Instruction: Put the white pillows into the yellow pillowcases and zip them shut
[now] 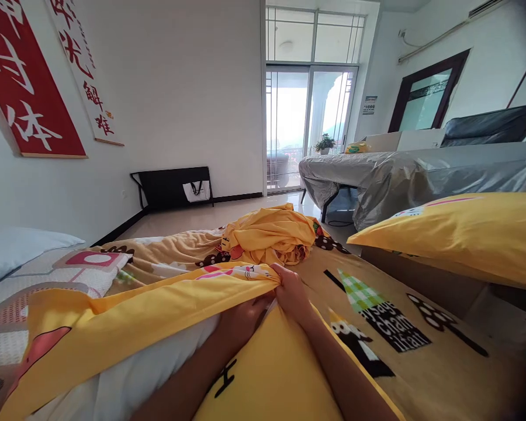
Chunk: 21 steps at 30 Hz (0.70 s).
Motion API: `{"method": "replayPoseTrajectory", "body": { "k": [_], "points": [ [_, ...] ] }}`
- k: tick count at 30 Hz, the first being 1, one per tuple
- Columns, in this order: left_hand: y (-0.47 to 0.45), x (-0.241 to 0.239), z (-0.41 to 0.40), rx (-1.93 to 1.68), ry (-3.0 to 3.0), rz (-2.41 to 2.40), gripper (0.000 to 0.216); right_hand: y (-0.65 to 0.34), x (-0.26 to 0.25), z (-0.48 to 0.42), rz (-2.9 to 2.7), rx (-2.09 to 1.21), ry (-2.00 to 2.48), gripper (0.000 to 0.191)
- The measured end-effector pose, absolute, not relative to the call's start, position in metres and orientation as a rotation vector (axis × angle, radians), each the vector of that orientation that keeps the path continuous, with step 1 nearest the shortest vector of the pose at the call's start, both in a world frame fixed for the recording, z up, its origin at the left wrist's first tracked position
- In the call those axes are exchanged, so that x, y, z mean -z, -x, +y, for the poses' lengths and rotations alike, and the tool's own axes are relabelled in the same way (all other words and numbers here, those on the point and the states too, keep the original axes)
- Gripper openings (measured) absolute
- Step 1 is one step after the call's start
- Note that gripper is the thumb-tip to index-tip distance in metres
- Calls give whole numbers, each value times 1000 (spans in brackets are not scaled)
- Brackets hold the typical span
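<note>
A yellow pillowcase [127,318] with cartoon prints lies across the bed in front of me, with a white pillow [131,374] showing inside its open edge. My right hand [291,292] is closed, pinching the rim of the yellow pillowcase at its corner. My left hand [241,318] is under that same rim, fingers curled against the fabric and the white pillow; part of it is hidden by the cloth. A bunched yellow sheet [269,234] lies just beyond the hands.
A tan blanket [398,333] with cartoon patches covers the bed. A yellow pillow [464,234] lies at right, a pale blue pillow [17,248] at left. A covered grey sofa [421,169], black folding rack [170,187] and glass balcony door [309,123] stand beyond.
</note>
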<state>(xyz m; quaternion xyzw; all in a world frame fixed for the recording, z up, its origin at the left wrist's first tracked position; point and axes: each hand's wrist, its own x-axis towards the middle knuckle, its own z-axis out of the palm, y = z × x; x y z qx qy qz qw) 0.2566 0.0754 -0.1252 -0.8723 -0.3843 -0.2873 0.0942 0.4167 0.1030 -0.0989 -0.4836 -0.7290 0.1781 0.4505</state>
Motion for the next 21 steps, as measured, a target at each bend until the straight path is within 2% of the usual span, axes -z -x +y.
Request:
{"method": "replayPoseTrajectory", "body": {
  "k": [8,14,21],
  "points": [
    [-247,134,79,1037,2484,-916,38,-416,97,100,-1801,-365,1239,32],
    [-244,138,77,1110,2503,-1074,40,-415,96,98,-1776,-310,1264,37],
    [-246,118,68,1096,2883,-1293,37,-414,95,95,-1776,-284,1282,40]
  ]
}}
